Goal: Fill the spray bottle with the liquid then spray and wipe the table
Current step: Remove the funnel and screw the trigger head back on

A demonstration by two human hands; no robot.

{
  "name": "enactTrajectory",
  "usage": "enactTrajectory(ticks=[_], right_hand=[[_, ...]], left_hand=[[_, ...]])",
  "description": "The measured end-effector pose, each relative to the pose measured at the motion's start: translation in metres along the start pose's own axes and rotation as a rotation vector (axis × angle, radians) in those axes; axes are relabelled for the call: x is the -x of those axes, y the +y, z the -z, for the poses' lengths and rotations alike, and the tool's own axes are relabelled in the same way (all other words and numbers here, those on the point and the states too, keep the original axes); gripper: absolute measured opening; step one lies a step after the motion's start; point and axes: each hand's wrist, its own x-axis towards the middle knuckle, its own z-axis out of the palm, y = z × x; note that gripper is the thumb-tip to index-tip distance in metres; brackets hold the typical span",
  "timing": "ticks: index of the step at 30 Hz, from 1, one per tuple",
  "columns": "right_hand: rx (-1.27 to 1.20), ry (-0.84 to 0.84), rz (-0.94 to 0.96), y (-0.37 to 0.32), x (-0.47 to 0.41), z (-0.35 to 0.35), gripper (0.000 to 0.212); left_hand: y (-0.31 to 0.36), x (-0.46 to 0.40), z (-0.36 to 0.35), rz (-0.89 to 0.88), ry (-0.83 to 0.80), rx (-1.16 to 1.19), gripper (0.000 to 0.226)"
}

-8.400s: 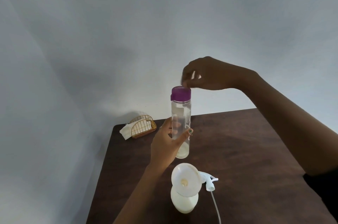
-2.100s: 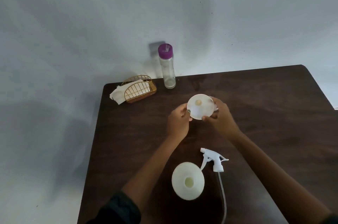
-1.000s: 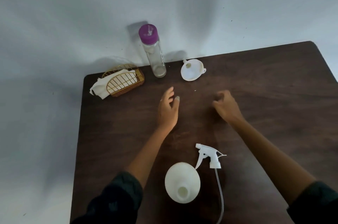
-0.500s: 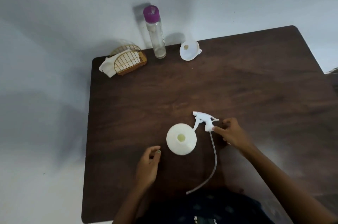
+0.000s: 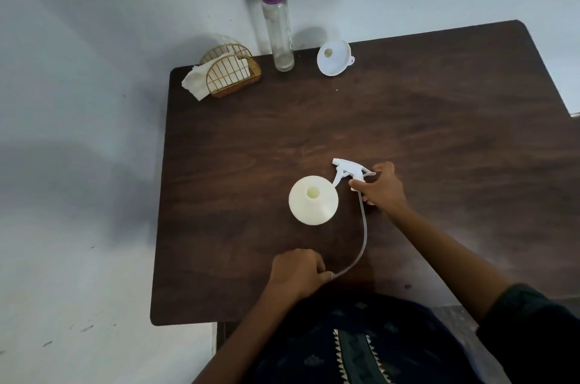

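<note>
Hands worked near the open white bottle [image 5: 313, 199] mid-table: right hand [image 5: 378, 187] pinched shut on the light, rigid spray head [image 5: 350, 170], left hand [image 5: 298, 272] closed on its limp tube [image 5: 361, 237] end, best guided by that tip.

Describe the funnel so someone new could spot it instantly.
Start at the dark wooden table and go to its far edge by the wall. Right of the tall clear bottle sits the funnel: the only small white cone there, wide mouth up.
</note>
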Motion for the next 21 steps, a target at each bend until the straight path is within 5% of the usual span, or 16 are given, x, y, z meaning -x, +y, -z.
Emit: enactTrajectory(ticks=[11, 21], right_hand=[[-0.206, 0.018, -0.038, 0.000, 0.004, 0.007, 0.057], [-0.601, -0.083, 0.000, -0.043, 0.023, 0.049, 0.013]], left_hand=[[0.005, 0.001, 0.001, -0.002, 0.070, -0.166, 0.018], [0.022, 0.019, 0.029, -0.201, 0.238, -0.249, 0.016]])
